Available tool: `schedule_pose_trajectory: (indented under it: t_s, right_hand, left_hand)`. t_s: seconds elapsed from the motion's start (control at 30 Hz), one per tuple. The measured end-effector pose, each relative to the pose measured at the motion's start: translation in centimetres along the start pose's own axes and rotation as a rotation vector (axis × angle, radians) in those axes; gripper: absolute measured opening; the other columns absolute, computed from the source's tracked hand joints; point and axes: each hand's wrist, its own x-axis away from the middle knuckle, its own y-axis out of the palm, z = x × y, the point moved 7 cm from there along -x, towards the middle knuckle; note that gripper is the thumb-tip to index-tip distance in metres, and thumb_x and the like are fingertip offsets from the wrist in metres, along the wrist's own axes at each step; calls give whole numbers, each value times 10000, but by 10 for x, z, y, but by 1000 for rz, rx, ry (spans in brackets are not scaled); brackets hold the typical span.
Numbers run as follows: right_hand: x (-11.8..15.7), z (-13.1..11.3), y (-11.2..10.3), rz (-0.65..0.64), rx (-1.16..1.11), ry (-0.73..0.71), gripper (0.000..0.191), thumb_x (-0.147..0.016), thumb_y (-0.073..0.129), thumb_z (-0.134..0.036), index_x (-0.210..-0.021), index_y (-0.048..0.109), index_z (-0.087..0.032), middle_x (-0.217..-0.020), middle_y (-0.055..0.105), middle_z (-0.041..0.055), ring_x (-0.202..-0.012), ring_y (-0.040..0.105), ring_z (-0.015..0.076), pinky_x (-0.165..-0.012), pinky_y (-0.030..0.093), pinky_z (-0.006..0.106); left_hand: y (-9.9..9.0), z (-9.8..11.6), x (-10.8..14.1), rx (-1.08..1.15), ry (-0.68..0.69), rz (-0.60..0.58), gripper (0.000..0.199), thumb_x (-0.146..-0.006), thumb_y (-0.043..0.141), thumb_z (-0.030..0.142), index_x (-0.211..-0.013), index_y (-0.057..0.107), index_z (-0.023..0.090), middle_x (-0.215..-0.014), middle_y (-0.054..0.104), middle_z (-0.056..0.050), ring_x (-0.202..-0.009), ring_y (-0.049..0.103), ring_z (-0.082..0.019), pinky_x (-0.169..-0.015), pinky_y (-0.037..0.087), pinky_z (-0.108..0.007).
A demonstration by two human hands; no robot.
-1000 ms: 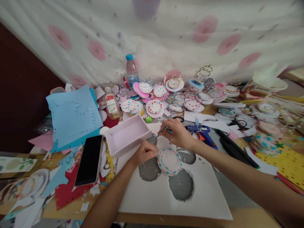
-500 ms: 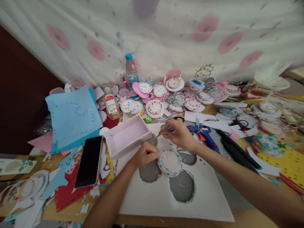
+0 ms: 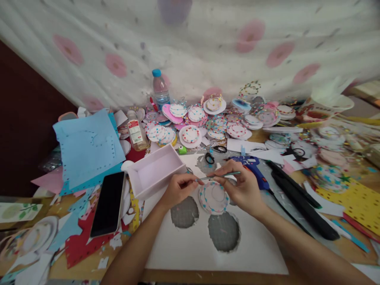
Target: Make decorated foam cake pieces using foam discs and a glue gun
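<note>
The box [image 3: 162, 181] is set at ten o'clock from the left hand [image 3: 180, 190], whose fingertips are pinched together, on what cannot be told, at the tip of the tweezers [image 3: 230, 174], apparently for steadiness, with the disc [image 3: 213, 198] placed at six o'clock and the shaft clamped in the right hand [image 3: 242, 190].

Thin tool [image 3: 227, 174] looks metal, white sheet [image 3: 252, 249] matt ppr, glue gun [image 3: 261, 176] plas., phone scrn [image 3: 108, 204] glossy.
</note>
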Motion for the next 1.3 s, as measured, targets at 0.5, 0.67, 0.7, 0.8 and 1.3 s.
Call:
schedule_pose_trajectory:
  t_s: [0.5,0.67,0.7,0.8,1.3]
  right_hand:
    - [5,7,-2,62,-42,96,88,-821,672,-316,-811,617,-249,-792,699,48,-751,653,221,-679,503,368]
    - [6,10,-2,69,-13,113,102,-816,670,-324,-793,618,-240,-769,667,54,-749,640,223,-662,509,364]
    - [7,10,-2,66,-10,115,97,-817,669,-319,-793,618,-240,-767,664,55,-749,637,223,-661,507,366]
    - [9,10,-2,70,-14,114,75,-824,664,-301,-801,616,-247,-778,669,57,-756,627,225,-669,499,375]
    - [41,-69,30,-91,829,-833,180,-891,518,-150,-916,634,-286,-1072,736,-20,-756,624,156,-628,364,364]
  left_hand:
    - [7,-6,1,143,-40,-72,389,-868,556,445,-941,736,108,-444,349,64,-400,283,-53,-402,185,-205]
    - [9,-7,1,163,-57,-81,399,-868,557,440,-939,735,90,-420,376,63,-369,300,-49,-387,218,-195]
    - [9,-7,1,168,-60,-85,402,-867,558,441,-937,735,87,-419,376,63,-367,301,-48,-385,219,-194]
    - [9,-6,1,161,-57,-84,398,-866,563,439,-930,735,86,-434,389,58,-375,309,-47,-389,220,-191]
    - [5,-2,5,424,-40,-67,493,-793,615,543,-540,564,123,-392,395,56,-372,305,-47,-412,194,-223]
